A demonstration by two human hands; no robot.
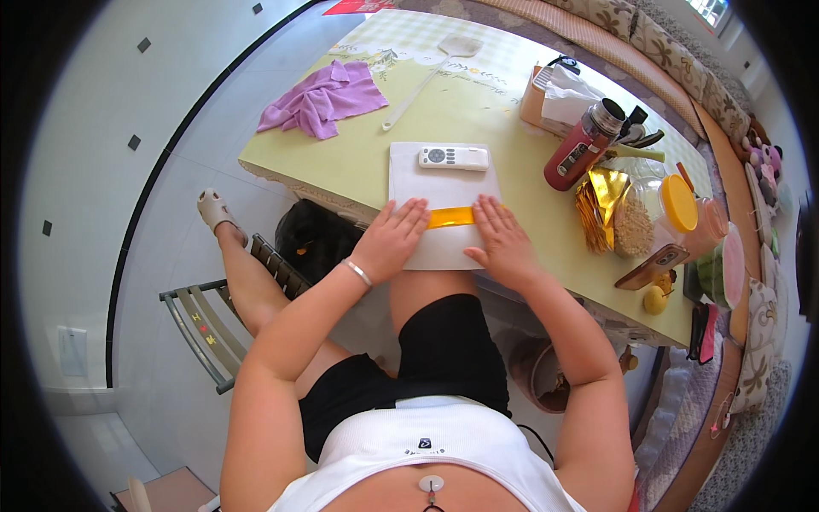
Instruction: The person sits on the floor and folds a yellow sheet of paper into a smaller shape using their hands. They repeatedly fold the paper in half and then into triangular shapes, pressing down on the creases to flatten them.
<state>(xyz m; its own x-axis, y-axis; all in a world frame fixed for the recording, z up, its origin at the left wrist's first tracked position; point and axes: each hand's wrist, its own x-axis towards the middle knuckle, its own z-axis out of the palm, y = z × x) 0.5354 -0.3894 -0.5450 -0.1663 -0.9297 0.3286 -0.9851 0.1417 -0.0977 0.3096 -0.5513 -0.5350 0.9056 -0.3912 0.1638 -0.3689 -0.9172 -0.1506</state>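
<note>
A white sheet or board (444, 252) lies at the table's near edge and reaches out over my lap. Across it runs a shiny gold strip (450, 218), flat between my two hands. My left hand (391, 237) lies with fingers stretched over the strip's left end. On the right end rests my right hand (505, 241), its fingers straight and the thumb apart. Both hands press down flat and grip nothing; they cover the strip's ends. A white remote control (453, 158) sits on the far part of the sheet.
A purple cloth (324, 98) and a fly swatter (431, 77) lie toward the far left. To the right stand a tissue box (536, 94), a dark red bottle (584, 145), gold foil pieces (601, 205), a yellow-lidded jar (661, 205) and a phone (651, 266). A folding chair (205, 328) is at left.
</note>
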